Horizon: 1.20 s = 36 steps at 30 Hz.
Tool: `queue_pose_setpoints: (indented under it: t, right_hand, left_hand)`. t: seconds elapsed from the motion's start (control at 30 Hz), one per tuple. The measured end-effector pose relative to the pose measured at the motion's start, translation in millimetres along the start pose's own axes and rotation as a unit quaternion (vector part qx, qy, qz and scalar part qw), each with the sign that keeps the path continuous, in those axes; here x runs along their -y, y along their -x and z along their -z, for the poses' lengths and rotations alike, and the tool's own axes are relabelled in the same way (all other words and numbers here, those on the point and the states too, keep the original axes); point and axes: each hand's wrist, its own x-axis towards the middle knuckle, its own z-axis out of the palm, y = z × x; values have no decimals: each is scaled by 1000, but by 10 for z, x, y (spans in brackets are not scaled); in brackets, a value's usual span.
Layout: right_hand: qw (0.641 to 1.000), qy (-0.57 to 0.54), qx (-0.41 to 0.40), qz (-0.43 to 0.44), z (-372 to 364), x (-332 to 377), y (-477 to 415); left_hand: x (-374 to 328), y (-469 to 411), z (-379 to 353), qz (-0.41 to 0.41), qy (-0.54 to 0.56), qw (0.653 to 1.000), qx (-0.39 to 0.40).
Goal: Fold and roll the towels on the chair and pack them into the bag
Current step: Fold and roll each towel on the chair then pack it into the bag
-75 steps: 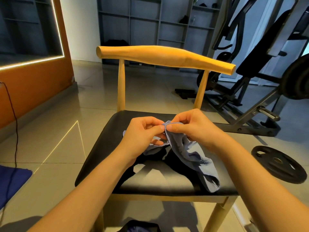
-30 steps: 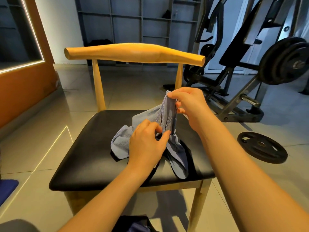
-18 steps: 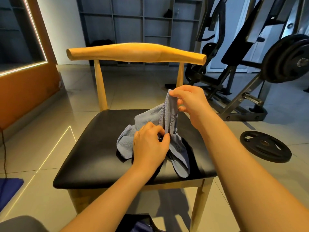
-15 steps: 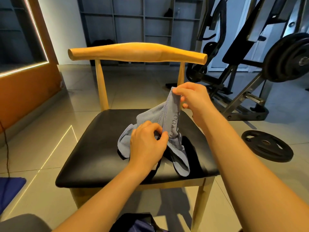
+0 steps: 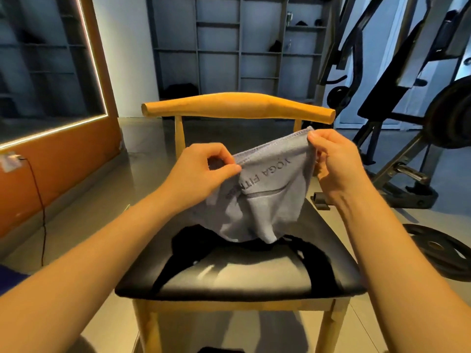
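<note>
Both hands have raised the grey towel (image 5: 262,200) and spread its top edge, which was bunched before. The left hand (image 5: 204,169) pinches the left end of this edge, and the right hand (image 5: 334,161) pinches the right corner. The towel hangs between them over the black seat of the chair (image 5: 229,284). A weight plate (image 5: 438,250) lies on the floor at the right.

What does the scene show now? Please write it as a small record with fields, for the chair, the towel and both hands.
chair: wooden frame, black seat, directly in front
towel: grey, held up and spread between both hands; its lower end hangs near the seat; printed letters appear upside down
left hand: pinches the top hem
right hand: pinches the upper corner
weight plate: flat on the floor, right of the chair
rolled: not yet
</note>
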Motion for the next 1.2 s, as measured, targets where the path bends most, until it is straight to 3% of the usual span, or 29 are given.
queue_pose_setpoints:
  t: [0.23,0.37,0.5,0.6,0.7,0.83,1.0,1.2]
  right_hand:
    - [994,87,-35,-54,119,-272,75]
    - [991,107,-50,-66,223,-393,121]
    - [986,117,-87,-83,324,-472,91]
    - [983,124,-101,-92,348,-505,89]
    - [982,118,-111,-100,350,-532,94]
    - [980,102,-131,-109,378,-579,75]
    - [976,100,-144,-127,421,-658,38]
    - [971,94,-165,-146,484,-740,-5]
  left_hand:
    - [371,561,-390,87,41,987,126]
    - [550,757,-444,118,37,988,88]
    - [649,907,-400,80,3,988,130]
    - [670,989,-422,4,-131,976,173]
    - [691,989,-443,-47,-186,973,128]
    - [765,885,-407,46,-88,994,46]
    - [884,656,-432,136,-61,986,-75]
    - [864,586,-593,134,-2,988,-71]
